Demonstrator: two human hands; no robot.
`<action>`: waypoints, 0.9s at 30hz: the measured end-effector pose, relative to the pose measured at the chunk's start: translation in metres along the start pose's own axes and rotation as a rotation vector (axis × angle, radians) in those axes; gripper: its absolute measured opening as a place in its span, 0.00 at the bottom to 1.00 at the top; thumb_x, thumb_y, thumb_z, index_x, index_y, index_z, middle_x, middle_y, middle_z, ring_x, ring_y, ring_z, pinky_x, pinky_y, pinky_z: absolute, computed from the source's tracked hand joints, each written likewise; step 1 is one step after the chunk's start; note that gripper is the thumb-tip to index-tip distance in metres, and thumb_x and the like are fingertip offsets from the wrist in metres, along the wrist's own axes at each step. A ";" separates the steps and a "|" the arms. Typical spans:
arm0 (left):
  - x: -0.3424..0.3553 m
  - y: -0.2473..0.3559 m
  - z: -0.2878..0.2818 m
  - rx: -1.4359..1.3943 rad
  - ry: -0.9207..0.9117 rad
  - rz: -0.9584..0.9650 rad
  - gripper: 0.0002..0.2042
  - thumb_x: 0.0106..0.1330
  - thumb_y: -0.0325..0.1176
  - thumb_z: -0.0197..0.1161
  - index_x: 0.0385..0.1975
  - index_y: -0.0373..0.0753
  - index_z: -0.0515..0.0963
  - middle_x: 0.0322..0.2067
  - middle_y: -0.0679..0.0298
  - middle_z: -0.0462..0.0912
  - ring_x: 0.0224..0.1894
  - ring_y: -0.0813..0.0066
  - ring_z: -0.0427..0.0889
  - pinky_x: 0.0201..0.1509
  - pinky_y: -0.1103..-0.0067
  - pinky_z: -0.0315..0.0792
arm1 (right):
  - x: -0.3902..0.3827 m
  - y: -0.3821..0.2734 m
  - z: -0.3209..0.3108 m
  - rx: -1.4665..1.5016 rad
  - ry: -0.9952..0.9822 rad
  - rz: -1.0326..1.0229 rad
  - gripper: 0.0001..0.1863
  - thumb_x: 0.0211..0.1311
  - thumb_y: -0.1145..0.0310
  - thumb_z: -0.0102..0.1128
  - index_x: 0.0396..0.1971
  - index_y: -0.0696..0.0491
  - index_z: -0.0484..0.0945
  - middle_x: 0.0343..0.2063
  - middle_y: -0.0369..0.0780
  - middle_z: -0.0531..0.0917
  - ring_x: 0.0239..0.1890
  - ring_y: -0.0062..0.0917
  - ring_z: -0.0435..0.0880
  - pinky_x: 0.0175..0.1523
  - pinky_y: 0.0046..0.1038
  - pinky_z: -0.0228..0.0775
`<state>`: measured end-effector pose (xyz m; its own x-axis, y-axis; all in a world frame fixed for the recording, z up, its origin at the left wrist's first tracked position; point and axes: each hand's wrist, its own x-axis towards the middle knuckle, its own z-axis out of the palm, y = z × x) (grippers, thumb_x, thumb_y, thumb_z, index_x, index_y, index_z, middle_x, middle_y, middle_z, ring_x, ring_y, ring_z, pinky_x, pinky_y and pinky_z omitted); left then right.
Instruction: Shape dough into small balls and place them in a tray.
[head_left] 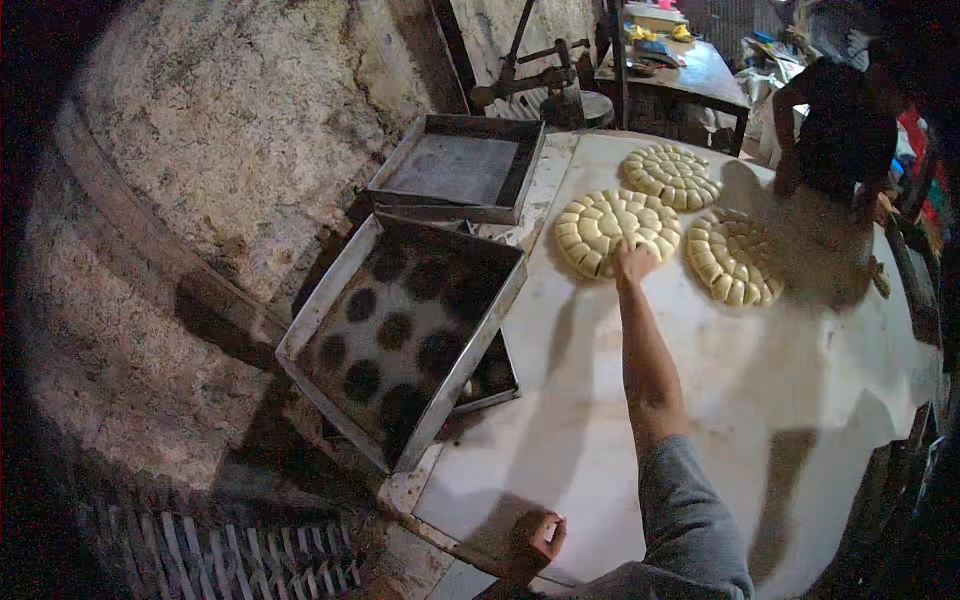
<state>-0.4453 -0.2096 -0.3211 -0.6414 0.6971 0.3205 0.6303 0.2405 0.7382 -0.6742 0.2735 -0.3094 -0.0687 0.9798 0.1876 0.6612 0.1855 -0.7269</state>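
Three flat rounds of pale dough pieces lie on the far part of the table, the pieces packed in rings. My right hand point(635, 262) reaches out to the nearer left dough round point(608, 225). Its fingers are closed at a dough piece on the round's near right edge, though the fingertips are partly hidden. Behind that round is a second dough round point(672, 175), and to its right a third dough round point(735, 258). Low in view, my left hand point(541, 536) rests by the table's near edge, fingers curled in, with nothing visible in them.
A pale worktable point(600, 400) spreads in front of me. Along its left side stand a deep metal tray point(400, 340) with dark round marks and another metal tray point(455, 170), beside a rough wall point(230, 130). A person point(845, 130) leans at the far right; another table point(690, 75) stands behind.
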 end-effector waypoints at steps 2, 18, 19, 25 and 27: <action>-0.053 -0.050 0.033 -0.497 0.118 -0.270 0.07 0.58 0.23 0.58 0.36 0.35 0.70 0.32 0.61 0.75 0.33 0.78 0.74 0.37 0.81 0.69 | -0.020 -0.006 0.014 0.183 0.063 0.023 0.21 0.48 0.54 0.60 0.31 0.60 0.75 0.34 0.49 0.78 0.37 0.40 0.76 0.41 0.38 0.68; 0.015 -0.025 0.010 -0.408 0.188 -0.180 0.14 0.64 0.39 0.49 0.27 0.32 0.72 0.25 0.51 0.74 0.31 0.51 0.74 0.34 0.67 0.68 | -0.390 0.138 -0.235 1.454 -1.082 0.657 0.12 0.58 0.75 0.47 0.43 0.57 0.67 0.33 0.39 0.74 0.38 0.23 0.75 0.44 0.23 0.69; 0.018 -0.022 0.004 -0.423 0.100 -0.152 0.15 0.64 0.40 0.50 0.27 0.32 0.72 0.25 0.50 0.75 0.31 0.52 0.74 0.35 0.67 0.68 | -0.408 0.121 -0.261 1.369 -1.054 0.624 0.13 0.58 0.76 0.47 0.44 0.58 0.67 0.36 0.41 0.75 0.41 0.25 0.75 0.46 0.25 0.70; 0.017 0.000 -0.030 -0.088 -0.116 -0.053 0.15 0.57 0.40 0.60 0.19 0.33 0.71 0.20 0.52 0.74 0.25 0.52 0.74 0.28 0.64 0.67 | -0.390 0.172 -0.340 1.130 -0.481 0.506 0.08 0.58 0.75 0.49 0.37 0.61 0.70 0.36 0.44 0.78 0.36 0.28 0.78 0.43 0.26 0.72; 0.017 0.002 -0.030 -0.126 -0.085 -0.161 0.14 0.56 0.39 0.61 0.19 0.34 0.71 0.19 0.52 0.74 0.24 0.53 0.74 0.28 0.65 0.67 | -0.374 0.217 -0.376 1.283 -0.067 0.369 0.08 0.58 0.72 0.48 0.36 0.59 0.69 0.33 0.43 0.78 0.32 0.22 0.76 0.41 0.24 0.72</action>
<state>-0.4679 -0.2173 -0.2967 -0.6865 0.7126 0.1450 0.4598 0.2708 0.8457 -0.2240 -0.0809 -0.2892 -0.1003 0.9822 -0.1588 -0.5141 -0.1878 -0.8369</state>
